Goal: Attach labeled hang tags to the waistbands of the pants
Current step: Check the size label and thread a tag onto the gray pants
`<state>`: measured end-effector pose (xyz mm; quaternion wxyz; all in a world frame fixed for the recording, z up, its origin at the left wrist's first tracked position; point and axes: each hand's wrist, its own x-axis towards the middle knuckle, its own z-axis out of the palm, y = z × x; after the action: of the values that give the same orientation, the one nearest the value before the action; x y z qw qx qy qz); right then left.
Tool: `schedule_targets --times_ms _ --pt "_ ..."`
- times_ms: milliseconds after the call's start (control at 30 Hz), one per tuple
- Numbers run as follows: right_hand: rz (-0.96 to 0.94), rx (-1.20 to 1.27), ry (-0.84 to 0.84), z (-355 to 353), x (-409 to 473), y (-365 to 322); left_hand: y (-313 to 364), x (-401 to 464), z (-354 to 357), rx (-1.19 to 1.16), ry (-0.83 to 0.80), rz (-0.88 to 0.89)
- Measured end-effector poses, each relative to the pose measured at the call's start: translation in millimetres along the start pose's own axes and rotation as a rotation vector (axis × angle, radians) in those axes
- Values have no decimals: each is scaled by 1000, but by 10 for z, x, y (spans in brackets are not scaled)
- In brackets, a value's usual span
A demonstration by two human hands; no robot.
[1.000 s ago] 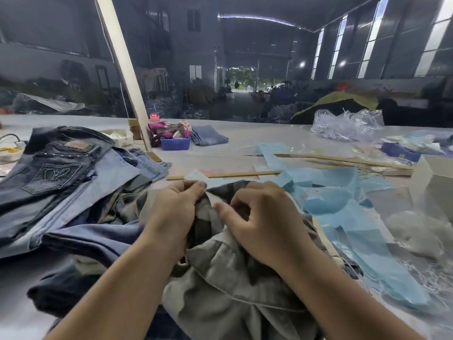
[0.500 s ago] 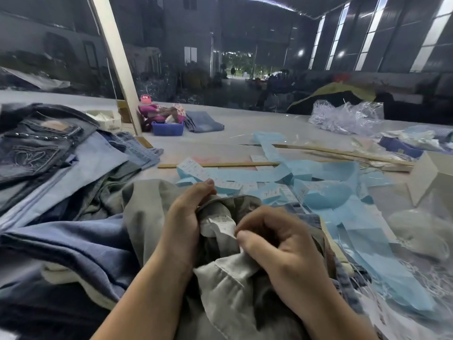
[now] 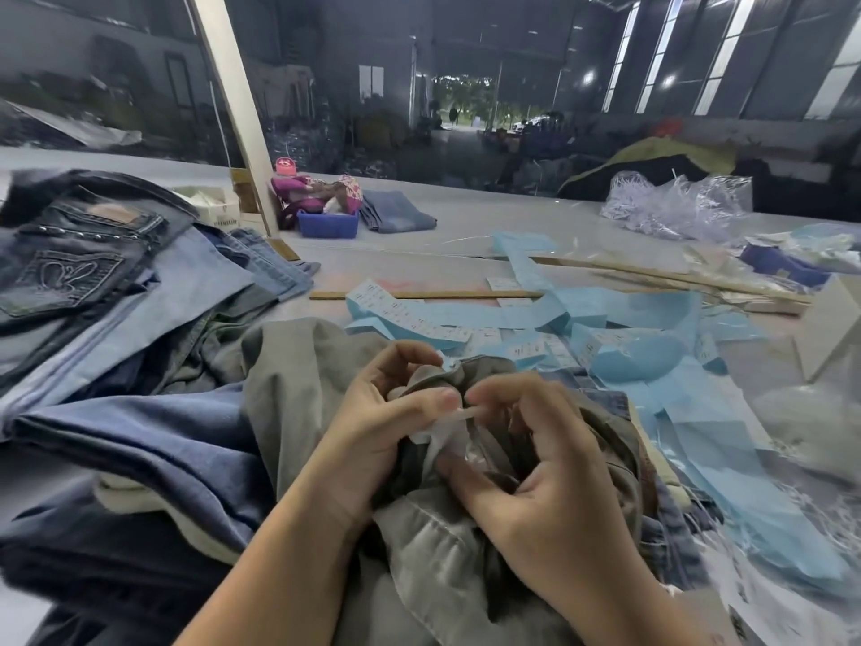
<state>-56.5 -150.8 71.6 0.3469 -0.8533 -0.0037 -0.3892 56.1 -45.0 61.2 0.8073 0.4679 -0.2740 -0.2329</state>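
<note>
A white hang tag (image 3: 447, 428) is pinched between the thumb and fingers of the left hand (image 3: 391, 412) and the curled fingers of the right hand (image 3: 536, 463), against the bunched waistband of grey pants (image 3: 298, 380). Blue label strips (image 3: 559, 319) are spread on the tabletop (image 3: 466, 226) just beyond.

My fingers (image 3: 494, 394) hide the white tag's (image 3: 445, 431) attachment; print on the label strip (image 3: 410, 314) is too small to read.
</note>
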Motion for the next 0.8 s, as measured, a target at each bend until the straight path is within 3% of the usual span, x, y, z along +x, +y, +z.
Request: schedule_targets --times_ms 200,500,633,800 --pt "-107 -79 60 56 -55 12 -5 -44 -26 -133 -36 -57" --pt "-374 -307 288 130 -196 36 -9 -85 -13 -248 -53 -89" --pt "-383 -297 313 141 -214 53 -5 -108 -20 -223 -99 -72" --pt "-265 -248 333 137 -235 73 -4 -121 -8 -142 -150 -78"
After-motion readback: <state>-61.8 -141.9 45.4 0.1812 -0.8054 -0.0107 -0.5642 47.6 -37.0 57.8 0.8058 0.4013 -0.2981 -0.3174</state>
